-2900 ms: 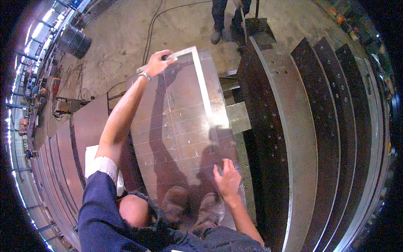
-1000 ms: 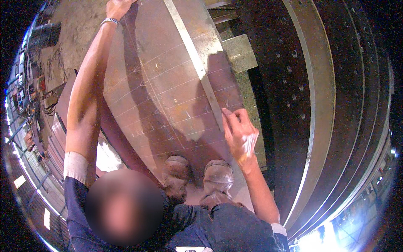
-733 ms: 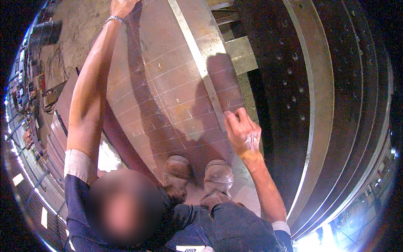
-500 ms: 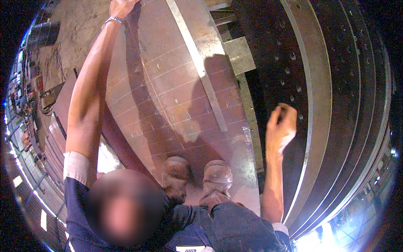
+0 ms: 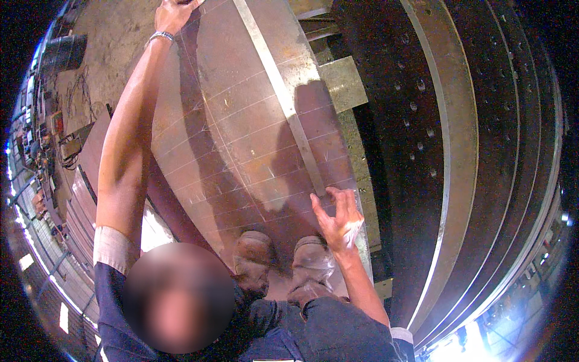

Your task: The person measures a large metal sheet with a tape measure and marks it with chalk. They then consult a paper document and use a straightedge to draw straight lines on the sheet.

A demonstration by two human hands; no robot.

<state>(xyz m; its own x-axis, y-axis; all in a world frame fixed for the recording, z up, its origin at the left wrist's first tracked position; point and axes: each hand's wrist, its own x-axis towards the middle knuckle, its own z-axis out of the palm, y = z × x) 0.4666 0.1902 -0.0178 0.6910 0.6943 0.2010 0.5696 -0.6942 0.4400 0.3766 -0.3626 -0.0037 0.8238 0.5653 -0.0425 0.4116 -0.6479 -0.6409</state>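
A long, narrow pale metal strip (image 5: 278, 89) lies lengthwise on a large brown steel plate (image 5: 241, 151) scribed with thin lines. My right hand (image 5: 341, 222) is at the strip's near end, thumb and fingers apart on either side of it. Whether the fingertips touch the strip I cannot tell. Stretched far ahead, my left hand (image 5: 175, 15) is at the plate's far left part, wearing a metal wristband. Its fingers look closed together at the picture's upper edge, and what they hold is too small to make out.
My boots (image 5: 253, 256) stand on the plate. To the right lie dark steel plates with rows of holes (image 5: 416, 108) and a curved metal edge (image 5: 449, 120). A small pale plate (image 5: 344, 84) juts out beside the gap. Cables (image 5: 70, 158) lie at the left.
My right hand has swung left from above the dark perforated plates to the strip's near end, and its fingers have spread. My left hand has shifted only slightly.
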